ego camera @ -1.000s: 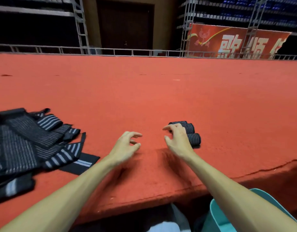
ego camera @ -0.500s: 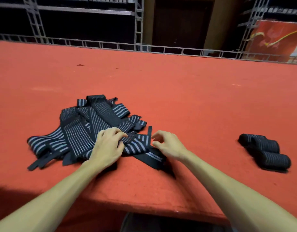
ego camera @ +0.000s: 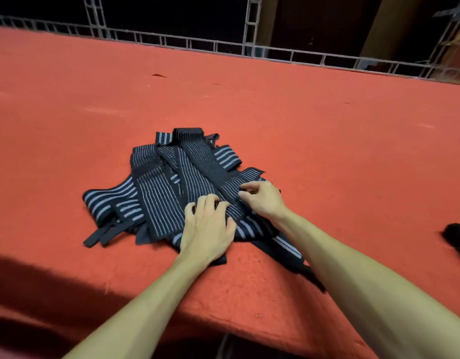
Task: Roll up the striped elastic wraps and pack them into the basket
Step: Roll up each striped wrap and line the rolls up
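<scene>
Both forearms reach over the near edge of the red carpeted platform (ego camera: 327, 141), and both hands sit on the near side of the pile of striped wraps (ego camera: 169, 182). The left hand (ego camera: 206, 229) is nearer, with its fingers (ego camera: 197, 206) bent and spread and the tips pressed into the fabric; I cannot tell whether they actually have hold of it. The right hand (ego camera: 262, 200) is just beyond and to the right, thumb and forefinger narrowed to a pinch on the edge of one strip. That strip's long axis runs from its loose end by the right forearm, up under the hands, and away to the far left. Pulling it free would mean drawing it back toward the person. A dark roll (ego camera: 458, 237) lies well apart at the right edge of view. No basket is in view. Past the carpet stands a metal truss rail (ego camera: 249, 50), with a dark room behind it.
</scene>
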A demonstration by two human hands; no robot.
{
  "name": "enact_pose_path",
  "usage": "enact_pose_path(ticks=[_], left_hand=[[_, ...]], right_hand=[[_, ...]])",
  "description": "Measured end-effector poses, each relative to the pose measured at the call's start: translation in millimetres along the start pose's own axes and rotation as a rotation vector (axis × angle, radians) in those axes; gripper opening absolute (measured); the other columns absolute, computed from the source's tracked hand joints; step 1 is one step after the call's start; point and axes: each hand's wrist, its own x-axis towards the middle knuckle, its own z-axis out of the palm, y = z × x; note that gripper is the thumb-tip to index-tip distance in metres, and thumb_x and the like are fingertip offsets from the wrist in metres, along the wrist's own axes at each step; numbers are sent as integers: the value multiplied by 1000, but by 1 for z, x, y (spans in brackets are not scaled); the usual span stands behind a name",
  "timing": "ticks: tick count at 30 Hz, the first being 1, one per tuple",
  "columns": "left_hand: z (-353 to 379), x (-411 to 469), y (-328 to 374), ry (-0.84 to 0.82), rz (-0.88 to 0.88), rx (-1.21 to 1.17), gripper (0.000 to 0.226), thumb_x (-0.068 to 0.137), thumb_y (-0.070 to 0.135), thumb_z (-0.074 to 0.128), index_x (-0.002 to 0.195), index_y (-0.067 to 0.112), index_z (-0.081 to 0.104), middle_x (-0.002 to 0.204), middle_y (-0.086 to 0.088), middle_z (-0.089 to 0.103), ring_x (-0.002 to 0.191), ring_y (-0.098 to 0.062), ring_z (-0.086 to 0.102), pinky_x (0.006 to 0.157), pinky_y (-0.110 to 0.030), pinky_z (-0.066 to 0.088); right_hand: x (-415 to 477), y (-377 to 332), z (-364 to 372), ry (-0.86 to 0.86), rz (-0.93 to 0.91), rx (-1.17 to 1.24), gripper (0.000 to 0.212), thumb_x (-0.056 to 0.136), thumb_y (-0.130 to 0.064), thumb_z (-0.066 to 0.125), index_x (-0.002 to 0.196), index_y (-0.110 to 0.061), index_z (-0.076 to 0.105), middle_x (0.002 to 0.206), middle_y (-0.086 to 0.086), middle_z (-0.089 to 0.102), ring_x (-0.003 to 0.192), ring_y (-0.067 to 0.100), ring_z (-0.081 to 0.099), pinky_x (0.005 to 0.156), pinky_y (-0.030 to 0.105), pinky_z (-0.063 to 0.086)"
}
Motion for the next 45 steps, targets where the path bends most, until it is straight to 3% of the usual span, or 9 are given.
enact_pose_path(ticks=[6,9,16,21,26,30,38,42,45], left_hand=[[-3,1,-2,18,22,-2,41,92,41,39,128,27,54,127,6,46,124,-12,37,109,-39,23],[-2,0,-2,28,32,8,41,92,42,38,126,25,53,124,5,50,120,-14,42,106,-39,28],[-14,3,24,115,245,113,47,77,25,62,121,9,57,114,-8,58,104,-27,58,100,-44,41],[-19,-3,102,28,516,9,65,62,28,79,120,11,58,113,-8,59,104,-27,58,90,-38,50],[-11,-17,169,-111,695,114,38,71,31,69,107,21,64,96,0,62,90,-23,63,76,-34,49],[0,-35,210,-300,649,23,37,95,35,45,130,25,52,121,2,55,116,-21,50,95,-36,37],[-1,-22,197,-458,596,-272,37,88,33,43,119,28,62,122,11,60,117,-9,52,104,-31,37],[-7,-7,162,-414,372,-567,42,75,31,42,105,26,70,108,16,65,107,-4,57,101,-27,40],[-4,13,132,-230,296,-443,32,81,27,47,106,25,68,106,12,64,106,-9,54,101,-33,38]], right_hand=[[-5,-10,-11,268,126,366,12,72,-27,83,74,-18,74,74,-4,73,68,9,68,61,23,53],[-14,0,-31,384,203,442,21,71,-6,79,72,-19,62,72,-3,65,57,11,60,48,20,46],[-54,57,-96,433,256,401,34,63,4,61,77,-27,62,75,1,66,73,24,64,74,46,58],[-96,98,-151,507,384,318,25,71,-2,63,88,-16,74,92,7,73,93,24,68,84,34,54],[-156,137,-202,506,453,99,23,76,-4,57,87,-13,75,97,11,73,100,27,65,90,34,52],[-193,166,-232,512,474,-75,27,78,-4,50,89,-9,75,97,18,72,101,32,63,89,37,51],[-188,167,-205,339,243,-835,30,82,-19,51,105,-20,70,120,3,52,113,28,41,93,40,31],[-158,149,-170,168,59,-636,31,84,-16,49,110,-17,67,118,4,55,114,27,45,96,36,38],[-132,132,-145,62,21,-442,29,90,-21,47,113,-16,65,114,7,56,115,24,48,96,34,41]])
